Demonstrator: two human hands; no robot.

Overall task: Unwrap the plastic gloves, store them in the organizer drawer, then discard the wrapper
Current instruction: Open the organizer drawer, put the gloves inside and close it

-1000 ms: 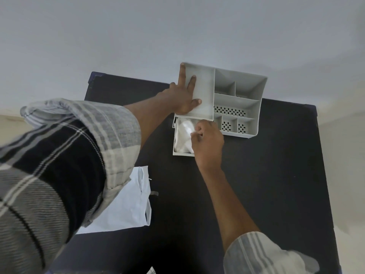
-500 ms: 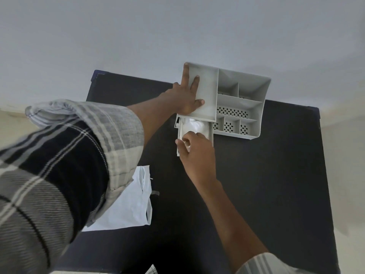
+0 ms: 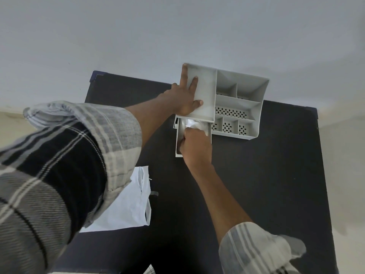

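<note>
Lay crumpled in the pulled-out organizer drawer [image 3: 177,135], the plastic gloves [image 3: 194,123], a pale translucent wad showing just beyond the knuckles of the right hand [image 3: 194,144]. Looked thin, almost weightless and soft; likely slick, apt to spring back up once released, so best pressed down flat across the middle of the wad rather than pinched at an edge. Curled over the wad inside the drawer, the right hand, fingers bent down and together on the film, though whether truly pinching it or only pushing could not be told. Projected toward the camera from under the grey desk organizer [image 3: 241,107], the drawer, only partly open. Spread flat on the organizer's large left compartment, the left hand [image 3: 186,99], fingers apart, thumb across the tray floor, gripping nothing, probably bracing the unit against sliding. Rested on the black table [image 3: 256,184], the organizer, at the far edge next to the wall. Lay well nearer the camera than the organizer and to its left, the white wrapper [image 3: 126,206], flat and empty-looking, partly hidden under the plaid sleeve [image 3: 59,171], not yet discarded. Compared with a second before: had sunk deeper into the drawer, the right hand, covering most of the wad that had shown broadly beside it; had kept its place on the organizer, the left hand; unmoved, the wrapper.
</note>
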